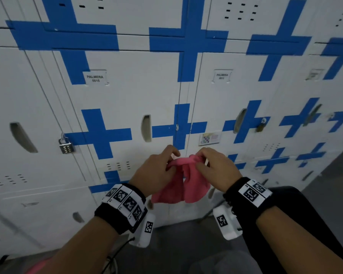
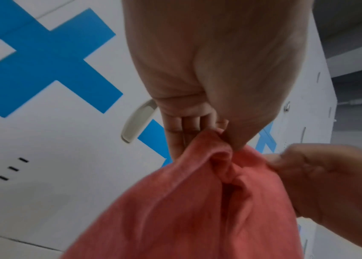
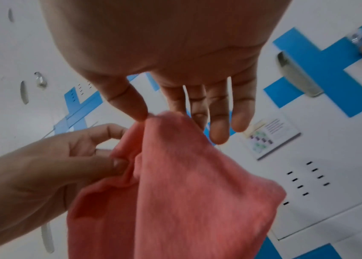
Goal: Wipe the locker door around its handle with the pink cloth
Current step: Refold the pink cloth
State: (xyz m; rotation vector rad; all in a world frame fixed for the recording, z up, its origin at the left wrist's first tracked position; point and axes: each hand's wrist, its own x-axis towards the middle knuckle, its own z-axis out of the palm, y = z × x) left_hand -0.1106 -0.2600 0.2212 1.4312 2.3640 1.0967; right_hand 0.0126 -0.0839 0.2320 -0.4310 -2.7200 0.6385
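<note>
The pink cloth [image 1: 183,181] hangs between both hands in front of the white lockers, below the doors' handles. My left hand [image 1: 156,169] pinches its upper left edge between thumb and fingers, and the left wrist view shows the cloth [image 2: 197,201] bunched under that pinch. My right hand [image 1: 214,165] pinches the upper right edge with thumb and forefinger, its other fingers [image 3: 217,126] straight beside the cloth [image 3: 197,184]. The nearest recessed handle [image 1: 146,128] is on the locker door [image 1: 131,91] labelled PALMERA 0015, above and left of the hands.
Blue cross-shaped tape marks cover the locker fronts. A combination padlock [image 1: 66,145] hangs on the door at left, a brass padlock [image 1: 261,126] on the door at right. A small printed card [image 1: 210,138] is stuck near the right handle [image 1: 240,120]. Grey floor lies below.
</note>
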